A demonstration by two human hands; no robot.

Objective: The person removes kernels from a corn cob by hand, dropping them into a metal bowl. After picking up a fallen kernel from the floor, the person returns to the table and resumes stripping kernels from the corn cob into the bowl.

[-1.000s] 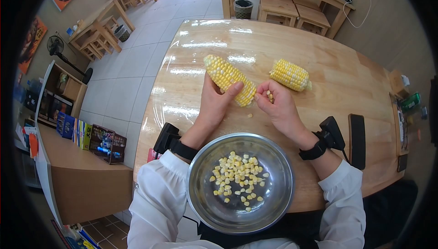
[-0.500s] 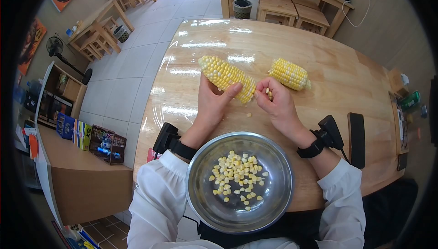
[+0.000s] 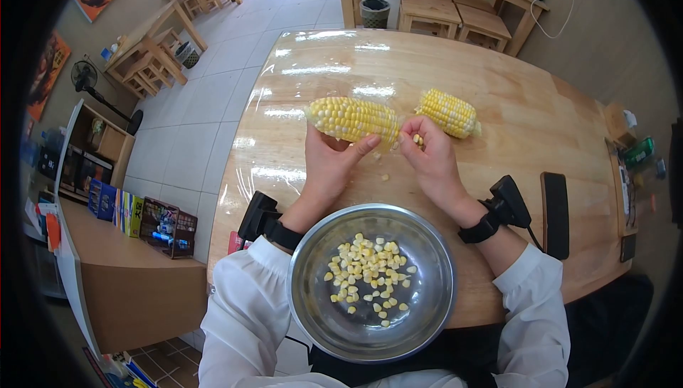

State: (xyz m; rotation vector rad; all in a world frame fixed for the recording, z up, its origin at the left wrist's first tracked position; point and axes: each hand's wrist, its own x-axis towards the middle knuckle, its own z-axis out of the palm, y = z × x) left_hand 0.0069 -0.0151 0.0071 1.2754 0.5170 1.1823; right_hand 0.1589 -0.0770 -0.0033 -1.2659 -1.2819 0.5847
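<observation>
My left hand (image 3: 331,164) is closed around an ear of corn (image 3: 353,118), thumb along its near side, holding it nearly level above the table. At the ear's right end, my right hand (image 3: 430,152) pinches with thumb and fingertips, and several loose corn kernels (image 3: 418,141) show within its curled fingers. A second piece of corn (image 3: 448,113) lies on the table just behind my right hand. Close to my body stands a steel bowl (image 3: 302,303) with many yellow kernels (image 3: 366,267) on its bottom. A stray kernel (image 3: 385,177) lies on the wood below the ear.
The wooden table (image 3: 512,125) carries a black phone (image 3: 555,215) to the right, and a tissue box (image 3: 620,126) and green can (image 3: 638,152) at its right edge. A cabinet (image 3: 135,303) with a basket (image 3: 168,227) stands on the left. Black straps circle both wrists.
The ear of corn has turned from slanting down to the right to nearly level. My right hand has shifted slightly up, staying at its right end.
</observation>
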